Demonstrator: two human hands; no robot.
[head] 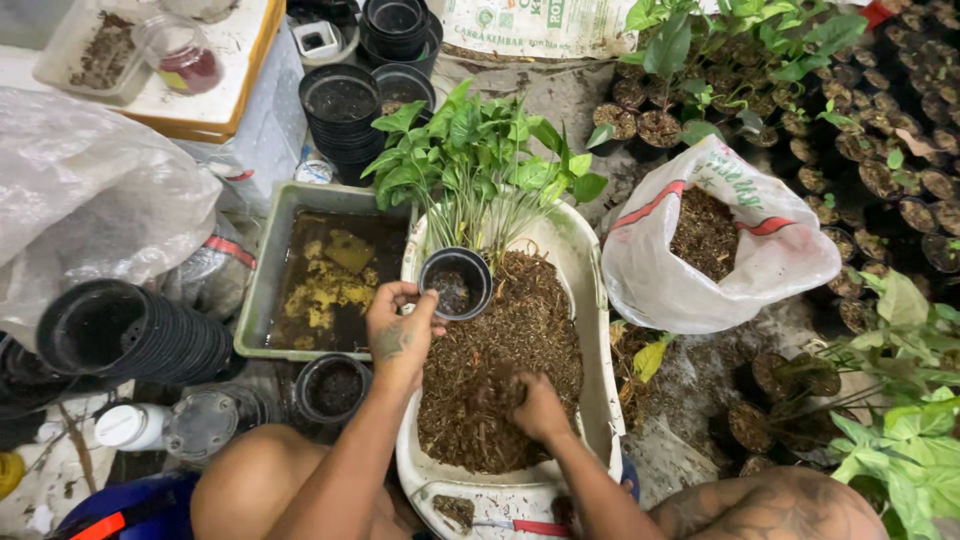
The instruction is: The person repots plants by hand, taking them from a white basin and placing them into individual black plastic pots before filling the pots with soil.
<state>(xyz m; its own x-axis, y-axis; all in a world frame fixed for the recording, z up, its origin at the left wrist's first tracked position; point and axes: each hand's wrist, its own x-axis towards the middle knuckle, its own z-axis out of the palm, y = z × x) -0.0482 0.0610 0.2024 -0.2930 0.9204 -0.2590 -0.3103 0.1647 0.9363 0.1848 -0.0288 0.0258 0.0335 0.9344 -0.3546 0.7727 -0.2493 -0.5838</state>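
My left hand point(400, 330) grips the rim of a small black plastic pot point(455, 283) with a little brown soil inside, held over the near left part of a white tub point(590, 290). The tub is filled with brown fibrous potting mix point(500, 360). My right hand point(538, 408) is dug into that mix near the middle of the tub, its fingers partly buried. A bundle of green leafy seedlings point(470, 160) lies at the tub's far end, just behind the pot.
A green tray point(262, 290) of dark water with yellow bits sits left of the tub. Stacks of black pots point(130, 335) lie left and behind. A white bag of soil point(710, 240) stands right. Potted seedlings point(880, 150) crowd the right side.
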